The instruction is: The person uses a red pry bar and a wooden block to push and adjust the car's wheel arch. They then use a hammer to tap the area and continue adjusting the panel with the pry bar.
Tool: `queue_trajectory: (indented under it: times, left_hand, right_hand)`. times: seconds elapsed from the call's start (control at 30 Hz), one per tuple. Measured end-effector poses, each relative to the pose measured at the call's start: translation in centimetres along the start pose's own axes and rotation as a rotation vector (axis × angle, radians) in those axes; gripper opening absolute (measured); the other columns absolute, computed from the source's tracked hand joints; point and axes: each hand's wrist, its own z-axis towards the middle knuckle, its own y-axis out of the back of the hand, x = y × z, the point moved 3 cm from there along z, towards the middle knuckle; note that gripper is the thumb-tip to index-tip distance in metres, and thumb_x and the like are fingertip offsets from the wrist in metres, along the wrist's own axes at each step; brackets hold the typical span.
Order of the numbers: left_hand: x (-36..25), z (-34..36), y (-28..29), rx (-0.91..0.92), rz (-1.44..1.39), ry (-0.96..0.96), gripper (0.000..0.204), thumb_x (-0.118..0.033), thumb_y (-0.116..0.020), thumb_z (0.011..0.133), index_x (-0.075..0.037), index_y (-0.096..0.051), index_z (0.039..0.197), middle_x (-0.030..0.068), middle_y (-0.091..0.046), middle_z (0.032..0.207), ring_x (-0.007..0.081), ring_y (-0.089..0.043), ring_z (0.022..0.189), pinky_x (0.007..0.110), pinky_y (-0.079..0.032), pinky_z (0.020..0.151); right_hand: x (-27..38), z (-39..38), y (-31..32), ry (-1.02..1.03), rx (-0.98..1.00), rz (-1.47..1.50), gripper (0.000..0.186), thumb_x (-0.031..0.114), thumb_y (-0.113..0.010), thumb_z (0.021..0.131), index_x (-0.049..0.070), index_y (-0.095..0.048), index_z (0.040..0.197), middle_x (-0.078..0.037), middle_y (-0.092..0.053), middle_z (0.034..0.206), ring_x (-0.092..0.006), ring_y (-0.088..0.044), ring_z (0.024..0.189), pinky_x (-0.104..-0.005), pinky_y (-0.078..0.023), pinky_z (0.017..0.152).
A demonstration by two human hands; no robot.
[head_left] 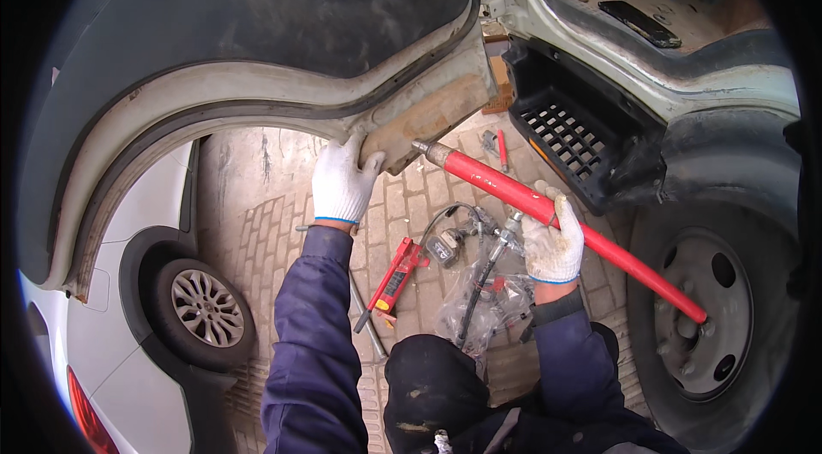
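My left hand [344, 178], in a white knit glove, grips the lower edge of the open vehicle door [428, 116], by a dirty brown patch. My right hand [552, 235], gloved the same way, is closed round a long red tube [505, 190]. The tube slants down to the right, and its bare metal end sits near the door corner. Its lower end overlaps the dark truck wheel [704, 308] close to the lug nuts; whether it touches them I cannot tell.
On the brick paving lie a red jack [396, 276], a power tool [447, 246], clear plastic sheeting [479, 308] and a red-handled tool [503, 150]. A black step [569, 128] juts out at the right. A white car [128, 325] stands at the left.
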Motion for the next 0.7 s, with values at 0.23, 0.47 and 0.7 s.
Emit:
queue_trajectory:
  times: [0.23,0.47,0.7]
  left_hand:
    - [-1.0,2.5,2.0,0.3,0.063,-0.057,0.083,-0.039,-0.087,0.089,-0.016,-0.056,0.162,0.0295,-0.073,0.121,0.0448,-0.072,0.115,0.051,-0.059,0.099]
    - [-1.2,2.7,1.7,0.352,0.055,-0.016,0.079,-0.04,-0.084,0.091,-0.022,-0.056,0.163,0.0302,-0.071,0.123,0.0464,-0.071,0.117,0.051,-0.057,0.103]
    - [-0.7,2.1,0.8,0.298,-0.001,-0.085,0.068,-0.037,-0.085,0.089,-0.021,-0.067,0.153,0.0264,-0.072,0.117,0.0439,-0.072,0.112,0.051,-0.058,0.097]
  right_hand:
    - [-0.2,0.4,0.0,-0.024,-0.015,0.046,0.03,0.02,-0.059,0.113,-0.003,-0.064,0.131,-0.02,-0.067,0.14,-0.0334,-0.064,0.129,-0.0511,-0.052,0.115]
    - [-0.4,1.0,0.4,-0.029,-0.036,0.029,0.03,0.022,-0.061,0.112,-0.003,-0.065,0.129,-0.018,-0.069,0.132,-0.0309,-0.065,0.128,-0.0477,-0.054,0.109]
    - [-0.1,0.5,0.3,-0.002,-0.033,-0.014,0.03,0.024,-0.065,0.112,-0.002,-0.066,0.126,-0.02,-0.067,0.137,-0.0327,-0.065,0.127,-0.0504,-0.053,0.113]
